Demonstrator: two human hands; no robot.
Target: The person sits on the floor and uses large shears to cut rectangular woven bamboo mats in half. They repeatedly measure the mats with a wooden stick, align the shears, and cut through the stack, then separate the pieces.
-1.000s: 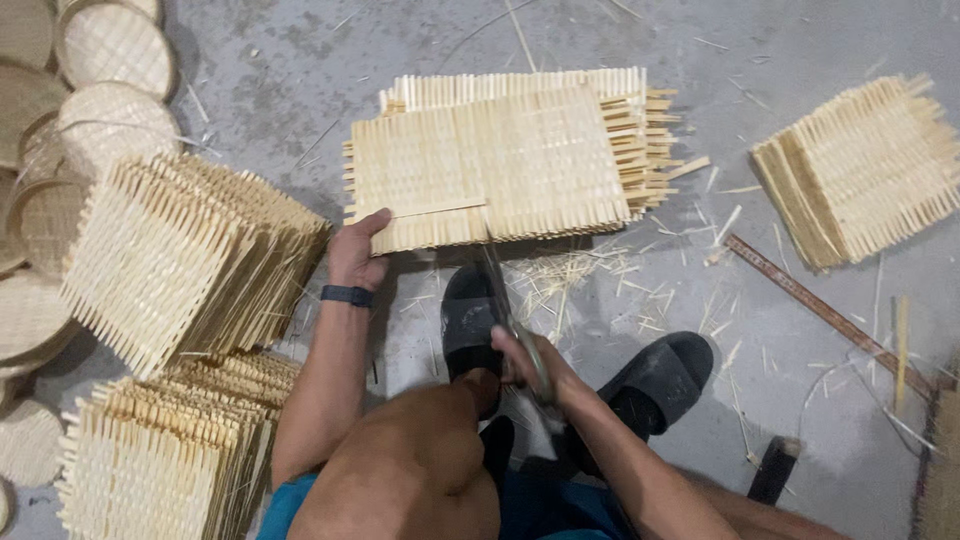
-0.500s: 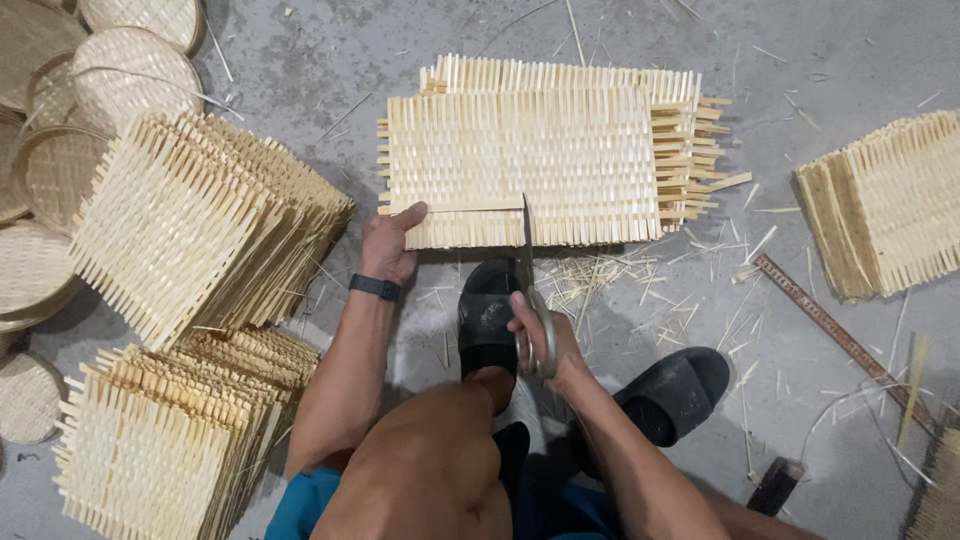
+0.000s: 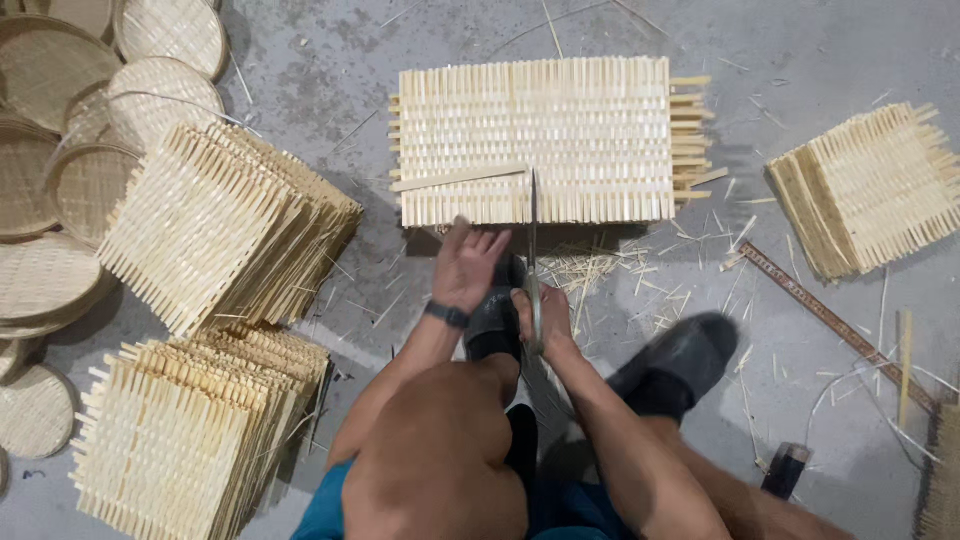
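Observation:
A rectangular woven bamboo mat (image 3: 540, 135) lies on the concrete floor in front of me, on top of another mat whose strip ends stick out at the right. My right hand (image 3: 540, 315) is closed on the handles of large shears (image 3: 533, 255), whose blades point up into the mat's near edge. A thin cut strip (image 3: 455, 179) lies loose across the mat's lower left. My left hand (image 3: 468, 265) hovers with fingers spread just below the mat's near edge, a dark band on its wrist. My black shoes (image 3: 680, 360) rest on the floor below.
Stacks of square woven mats stand at the left (image 3: 215, 235), lower left (image 3: 180, 440) and right (image 3: 870, 185). Round woven trays (image 3: 60, 170) pile at the far left. A long ruler (image 3: 835, 320) lies at the right, amid bamboo trimmings (image 3: 600, 270).
The view has shifted, so the mat sits more central. The shears stay at the mat's near edge. My left hand has lifted off the mat's corner and drawn back toward me.

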